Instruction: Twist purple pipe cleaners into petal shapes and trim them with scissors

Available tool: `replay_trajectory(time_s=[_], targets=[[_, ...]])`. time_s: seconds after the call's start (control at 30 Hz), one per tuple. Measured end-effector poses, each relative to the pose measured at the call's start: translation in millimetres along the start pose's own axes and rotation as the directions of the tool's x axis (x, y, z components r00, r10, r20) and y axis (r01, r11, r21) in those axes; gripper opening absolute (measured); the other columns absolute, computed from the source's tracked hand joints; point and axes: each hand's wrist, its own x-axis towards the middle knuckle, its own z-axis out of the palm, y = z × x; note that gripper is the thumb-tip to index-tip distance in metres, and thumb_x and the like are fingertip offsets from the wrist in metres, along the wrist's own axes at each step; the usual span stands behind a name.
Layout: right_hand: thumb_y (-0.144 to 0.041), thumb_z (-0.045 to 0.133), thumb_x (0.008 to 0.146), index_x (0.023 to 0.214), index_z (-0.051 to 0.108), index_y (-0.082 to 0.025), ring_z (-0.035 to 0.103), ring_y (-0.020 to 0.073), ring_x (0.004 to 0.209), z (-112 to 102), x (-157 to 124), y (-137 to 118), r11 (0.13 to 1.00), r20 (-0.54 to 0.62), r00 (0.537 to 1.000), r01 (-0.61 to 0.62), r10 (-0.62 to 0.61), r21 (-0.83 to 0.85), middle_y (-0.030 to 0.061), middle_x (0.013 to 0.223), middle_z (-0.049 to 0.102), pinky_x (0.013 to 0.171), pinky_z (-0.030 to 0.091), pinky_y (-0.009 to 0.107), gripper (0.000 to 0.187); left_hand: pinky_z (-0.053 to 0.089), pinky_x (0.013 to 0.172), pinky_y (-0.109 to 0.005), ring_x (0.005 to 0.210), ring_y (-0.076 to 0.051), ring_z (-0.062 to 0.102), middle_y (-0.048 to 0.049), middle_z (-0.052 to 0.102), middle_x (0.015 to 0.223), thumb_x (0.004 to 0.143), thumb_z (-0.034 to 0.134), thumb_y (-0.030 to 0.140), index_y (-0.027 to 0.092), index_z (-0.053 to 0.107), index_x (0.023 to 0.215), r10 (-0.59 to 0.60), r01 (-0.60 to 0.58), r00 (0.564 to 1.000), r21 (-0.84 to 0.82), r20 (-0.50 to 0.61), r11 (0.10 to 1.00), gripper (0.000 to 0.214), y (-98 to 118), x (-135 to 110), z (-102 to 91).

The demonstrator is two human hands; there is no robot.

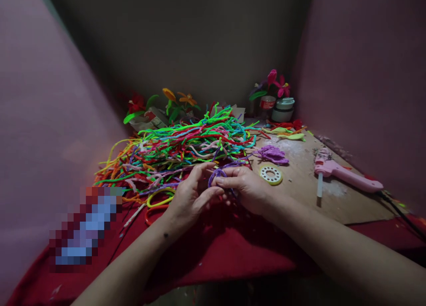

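Note:
My left hand [191, 195] and my right hand [244, 188] meet over the red cloth [213, 248], both pinching a purple pipe cleaner [216, 172] bent into a small loop between the fingertips. Its free end runs up and right toward a bundle of purple pipe cleaner [272, 154]. Just behind the hands lies a big tangled heap of coloured pipe cleaners [179, 148]. A yellow loop [159, 198] and a red one lie by my left wrist.
A tape roll [270, 174] lies right of my right hand on the wooden board [333, 199]. A pink glue gun [346, 175] with its cord lies further right. Pipe-cleaner flowers [176, 99] and jars [282, 108] stand at the back wall. Pink walls close both sides.

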Motion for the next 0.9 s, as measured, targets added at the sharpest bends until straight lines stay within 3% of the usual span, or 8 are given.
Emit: replay_trajectory(time_s=[0.17, 0.27, 0.33, 0.47, 0.57, 0.63, 0.77, 0.9], targets=[[-0.027, 0.064, 0.069, 0.075, 0.059, -0.012, 0.047, 0.0061, 0.043, 1, 1, 0, 0.999, -0.032, 0.998, 0.048, -0.048, -0.007, -0.0012, 0.055, 0.055, 0.039, 0.035, 0.016, 0.016, 0.051, 0.072, -0.029, 0.075, -0.014, 0.062, -0.0025, 0.06, 0.095, 0.075, 0.06, 0.024, 0.019, 0.042, 0.109, -0.114, 0.11, 0.993, -0.185, -0.01, 0.977, 0.039, 3, 1, 4.7], [-0.028, 0.066, 0.068, 0.072, 0.059, -0.012, 0.046, 0.0055, 0.041, 1, 1, -1, 0.997, -0.067, 0.995, 0.078, -0.079, -0.028, -0.0018, 0.054, 0.055, 0.038, 0.035, 0.016, 0.018, 0.052, 0.054, -0.025, 0.065, -0.014, 0.063, -0.0018, 0.062, 0.087, 0.071, 0.064, 0.022, 0.019, 0.042, 0.105, -0.17, 0.178, 0.984, -0.299, 0.051, 0.937, 0.041, 7, 2, 2.6], [-0.03, 0.067, 0.067, 0.072, 0.059, -0.012, 0.046, 0.0051, 0.041, 1, 1, -1, 0.996, -0.079, 0.993, 0.086, -0.089, -0.032, -0.0021, 0.054, 0.055, 0.037, 0.034, 0.015, 0.02, 0.047, 0.042, -0.022, 0.056, -0.014, 0.062, -0.0015, 0.063, 0.078, 0.073, 0.062, 0.025, 0.018, 0.042, 0.1, -0.22, 0.242, 0.97, -0.324, 0.101, 0.915, 0.034, 9, 4, 1.0], [-0.031, 0.065, 0.069, 0.075, 0.06, -0.013, 0.046, 0.005, 0.04, 0, 2, 0, 0.993, -0.064, 0.991, 0.118, -0.119, -0.011, -0.0017, 0.055, 0.056, 0.035, 0.032, 0.015, 0.02, 0.048, 0.044, -0.022, 0.055, -0.013, 0.061, -0.0018, 0.062, 0.072, 0.077, 0.057, 0.03, 0.016, 0.041, 0.095, -0.231, 0.273, 0.96, -0.334, 0.158, 0.902, 0.027, 8, 4, 1.5], [-0.028, 0.066, 0.067, 0.074, 0.06, -0.012, 0.044, 0.0044, 0.039, 0, 3, 0, 0.992, -0.124, 0.984, 0.128, -0.124, 0.022, -0.0026, 0.053, 0.053, 0.033, 0.031, 0.014, 0.018, 0.04, 0.036, -0.018, 0.039, -0.009, 0.051, 0.0037, 0.058, 0.061, 0.081, 0.05, 0.033, 0.019, 0.042, 0.097, -0.222, 0.23, 0.972, -0.111, 0.077, 0.967, 0.023, 4, 1, 3.7], [-0.025, 0.068, 0.065, 0.072, 0.06, -0.011, 0.043, 0.0042, 0.039, 0, 4, 0, 0.991, -0.152, 0.982, 0.121, -0.111, 0.058, -0.003, 0.052, 0.052, 0.032, 0.03, 0.014, 0.018, 0.04, 0.041, -0.019, 0.042, -0.009, 0.052, 0.0036, 0.058, 0.062, 0.083, 0.047, 0.031, 0.02, 0.045, 0.103, -0.113, 0.114, 0.993, 0.17, -0.016, 0.979, 0.023, 1, -2, 4.3], [-0.022, 0.067, 0.064, 0.069, 0.058, -0.011, 0.043, 0.0041, 0.038, 1, 6, 1, 0.985, -0.183, 0.979, 0.114, -0.09, 0.128, -0.0026, 0.052, 0.053, 0.032, 0.03, 0.014, 0.015, 0.046, 0.061, -0.023, 0.066, -0.014, 0.062, -0.0032, 0.065, 0.082, 0.083, 0.045, 0.026, 0.02, 0.039, 0.122, 0.107, -0.079, 0.994, 0.557, -0.018, 0.826, 0.04, -4, -5, 3.6], [-0.017, 0.063, 0.066, 0.065, 0.057, -0.011, 0.042, 0.0041, 0.038, 2, 7, 6, 0.983, -0.198, 0.98, 0.064, -0.029, 0.173, -0.0026, 0.05, 0.051, 0.032, 0.031, 0.014, 0.009, 0.045, 0.056, -0.024, 0.06, -0.016, 0.062, -0.0053, 0.067, 0.077, 0.084, 0.041, 0.023, 0.015, 0.029, 0.132, 0.082, -0.11, 0.994, 0.67, 0.073, 0.734, 0.05, -5, -5, 5.7]])
